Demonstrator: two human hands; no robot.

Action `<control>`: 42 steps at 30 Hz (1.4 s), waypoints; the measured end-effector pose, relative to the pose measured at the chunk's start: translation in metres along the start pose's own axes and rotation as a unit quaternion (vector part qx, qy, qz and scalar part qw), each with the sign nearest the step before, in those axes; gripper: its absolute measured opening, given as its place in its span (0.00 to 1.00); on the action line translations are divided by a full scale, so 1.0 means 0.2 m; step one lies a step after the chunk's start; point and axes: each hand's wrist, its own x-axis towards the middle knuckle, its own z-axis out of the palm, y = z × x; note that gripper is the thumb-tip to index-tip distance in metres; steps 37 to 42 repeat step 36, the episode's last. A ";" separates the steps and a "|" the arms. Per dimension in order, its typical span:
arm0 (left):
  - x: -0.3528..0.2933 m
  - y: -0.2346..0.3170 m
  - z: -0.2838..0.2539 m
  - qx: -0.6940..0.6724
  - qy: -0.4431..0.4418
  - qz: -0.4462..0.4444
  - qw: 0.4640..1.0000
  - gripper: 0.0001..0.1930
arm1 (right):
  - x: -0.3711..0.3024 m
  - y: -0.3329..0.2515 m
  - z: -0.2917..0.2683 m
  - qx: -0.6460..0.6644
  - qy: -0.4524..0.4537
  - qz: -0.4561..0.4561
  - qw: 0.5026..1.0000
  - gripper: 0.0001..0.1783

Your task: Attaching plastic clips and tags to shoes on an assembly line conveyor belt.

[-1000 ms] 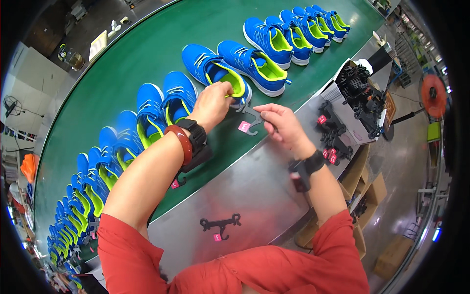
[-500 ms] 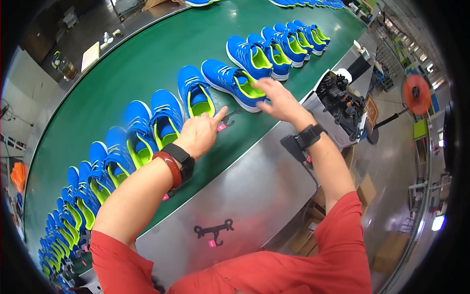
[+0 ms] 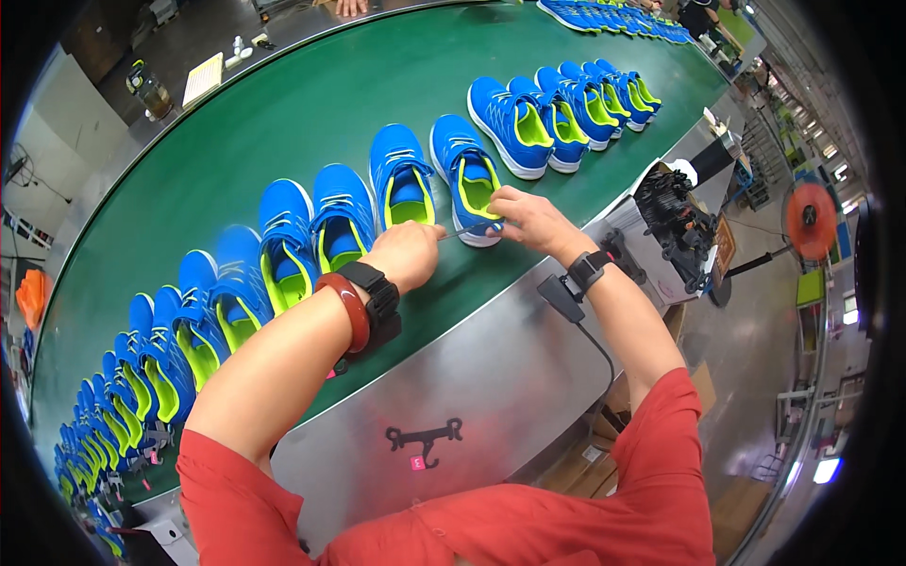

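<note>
A thin black plastic shoe hanger (image 3: 464,230) spans the gap between my hands, partly hidden by the fingers. My left hand (image 3: 408,257) closes on one end, behind the heel of a blue shoe (image 3: 404,174) with a lime lining. The other end is pinched in my right hand (image 3: 536,223), at the heel of a neighbouring blue shoe (image 3: 462,156). These two shoes stand side by side, heels toward me. Another black hanger (image 3: 425,436) with a pink tag lies on the metal ledge below.
Blue shoes (image 3: 283,226) line the green belt (image 3: 236,123) to the left, and more (image 3: 510,113) stand at right. A box of black hangers (image 3: 675,217) sits right of the metal ledge (image 3: 377,491). Beyond is an orange fan (image 3: 810,217). Another person's hand (image 3: 351,8) shows at the far edge.
The hanger has come up off the belt into both hands. The shoe by my right hand has turned from slanted to nearly parallel with its neighbour. The view has shifted slightly.
</note>
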 end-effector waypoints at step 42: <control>-0.80 0.41 -0.26 -0.264 0.208 0.340 0.878 0.20 | -0.45 -0.26 0.43 0.004 0.166 0.158 0.973 0.31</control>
